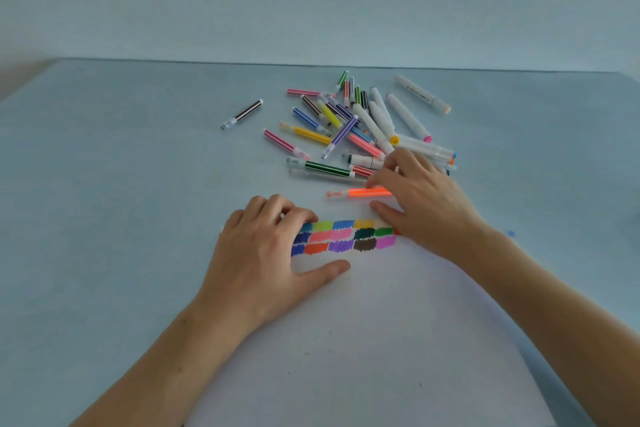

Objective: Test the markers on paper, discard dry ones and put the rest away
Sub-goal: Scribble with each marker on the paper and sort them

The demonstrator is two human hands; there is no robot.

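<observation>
A white sheet of paper lies in front of me, with rows of coloured test patches along its far edge. My left hand rests on the paper's far left corner, fingers bent, thumb spread. My right hand reaches over the near edge of a pile of markers; its fingers lie over an orange marker and touch it. Whether it grips the marker is hidden. Thin striped markers and thicker white ones make up the pile.
A black striped marker lies alone left of the pile. A white marker lies apart at the far right. The table is pale blue; its far edge meets a wall. A small blue speck sits at right.
</observation>
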